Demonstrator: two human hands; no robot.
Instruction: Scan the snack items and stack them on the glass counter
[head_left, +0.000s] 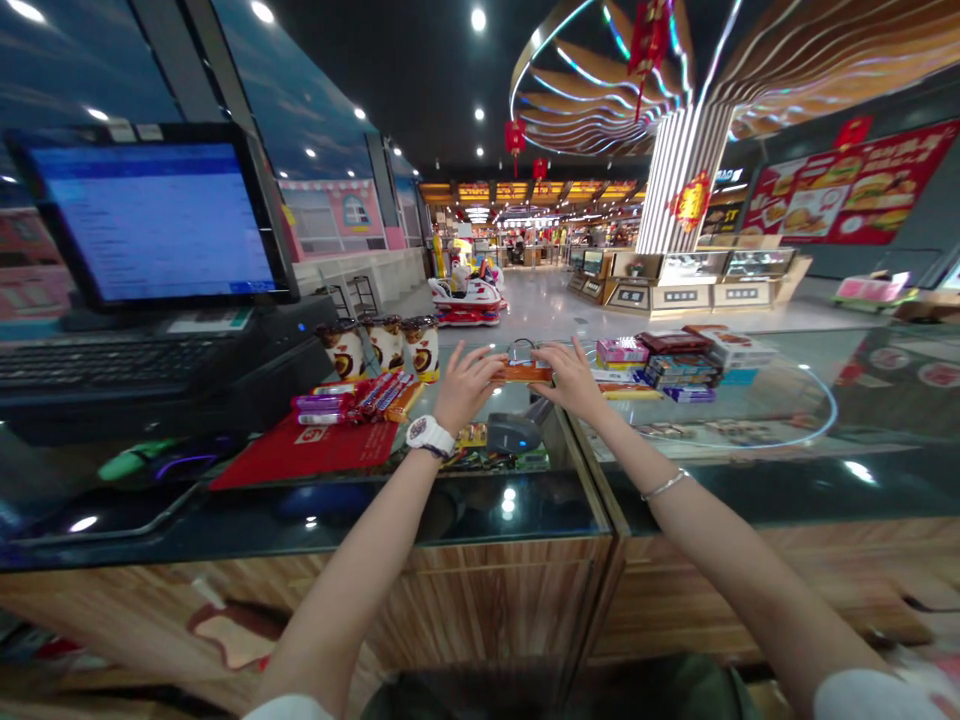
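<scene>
My left hand and my right hand grip the two ends of a small orange-brown snack packet, held level above the glass counter. The fingers of both are closed on its ends; its printing is too small to read. Just below lies a dark handheld barcode scanner with a blue light. Left of my left hand, several wrapped snack bars lie on a red bag. Behind these bars stand 3 patterned cups with dark lids.
A monitor and a keyboard take up the left side, with a glowing mouse in front. To the right, snack boxes are stacked on the glass counter. The dark front edge of the counter runs nearest me.
</scene>
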